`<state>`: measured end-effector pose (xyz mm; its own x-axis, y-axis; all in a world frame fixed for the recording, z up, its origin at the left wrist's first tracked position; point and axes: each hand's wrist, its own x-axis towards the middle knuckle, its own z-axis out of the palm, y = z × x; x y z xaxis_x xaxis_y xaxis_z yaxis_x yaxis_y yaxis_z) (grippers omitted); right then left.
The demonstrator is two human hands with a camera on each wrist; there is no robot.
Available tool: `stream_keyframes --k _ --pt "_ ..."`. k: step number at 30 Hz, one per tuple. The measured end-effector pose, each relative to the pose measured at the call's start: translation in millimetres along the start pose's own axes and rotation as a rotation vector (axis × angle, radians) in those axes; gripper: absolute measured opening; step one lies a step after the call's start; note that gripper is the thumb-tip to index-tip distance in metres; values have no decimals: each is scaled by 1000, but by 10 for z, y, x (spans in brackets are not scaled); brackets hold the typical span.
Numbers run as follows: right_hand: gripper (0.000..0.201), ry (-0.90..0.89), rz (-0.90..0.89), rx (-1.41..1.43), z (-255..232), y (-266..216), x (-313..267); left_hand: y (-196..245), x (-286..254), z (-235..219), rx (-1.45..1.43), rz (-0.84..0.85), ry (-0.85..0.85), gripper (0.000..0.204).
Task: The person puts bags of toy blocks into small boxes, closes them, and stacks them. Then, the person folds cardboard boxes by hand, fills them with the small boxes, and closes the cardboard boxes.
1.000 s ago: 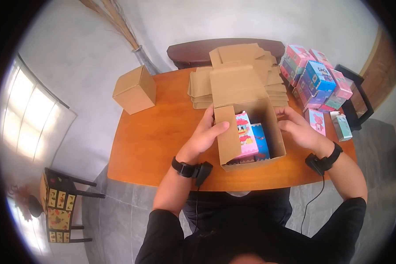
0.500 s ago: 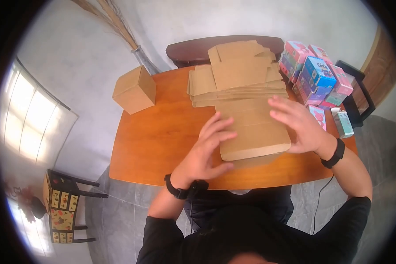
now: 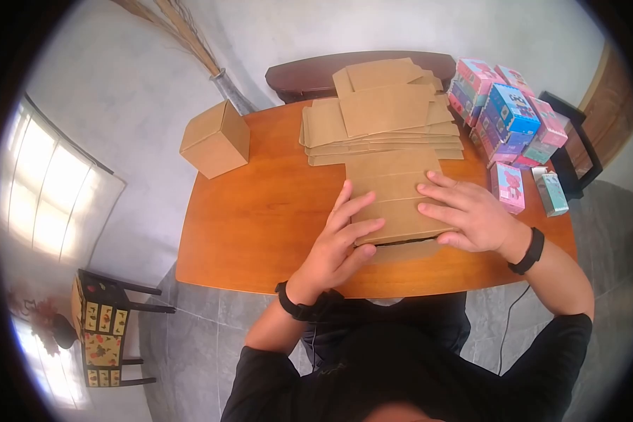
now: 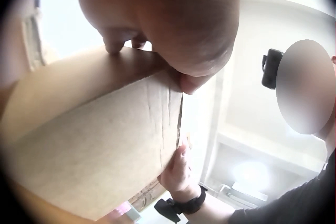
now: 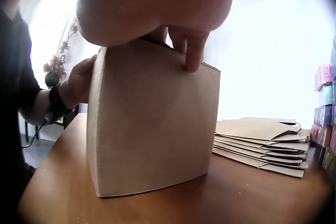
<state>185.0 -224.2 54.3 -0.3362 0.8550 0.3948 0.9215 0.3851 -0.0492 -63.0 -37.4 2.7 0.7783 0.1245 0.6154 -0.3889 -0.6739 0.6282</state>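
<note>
A brown cardboard box (image 3: 397, 190) stands near the table's front edge with its lid folded over the top; a narrow dark gap shows along the lid's front edge. My left hand (image 3: 334, 246) lies on the lid's left side, fingers spread. On the right side my right hand (image 3: 471, 214) rests with spread fingers on the lid. In the left wrist view, the left hand (image 4: 163, 19) is at the box's upper edge (image 4: 121, 85). One finger of the right hand (image 5: 157, 3) reaches over a side of the box (image 5: 157, 119) in the right wrist view. The box's contents are hidden.
Flattened cartons (image 3: 387, 109) are stacked behind the box. Another brown box (image 3: 218, 141) sits at the table's back left. Colourful small boxes (image 3: 510, 112) are piled at the back right, with a pink one (image 3: 508, 188) and a green one (image 3: 552, 193) in front.
The box stood open with pink and blue packages visible; its lid has come down over them. Both hands have moved from the box's sides onto the lid.
</note>
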Motion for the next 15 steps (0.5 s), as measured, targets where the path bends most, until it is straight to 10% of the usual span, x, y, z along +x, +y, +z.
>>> stream_keyframes --k 15 --pt "57 4 -37 -25 46 0 -33 -66 -54 28 43 67 -5 42"
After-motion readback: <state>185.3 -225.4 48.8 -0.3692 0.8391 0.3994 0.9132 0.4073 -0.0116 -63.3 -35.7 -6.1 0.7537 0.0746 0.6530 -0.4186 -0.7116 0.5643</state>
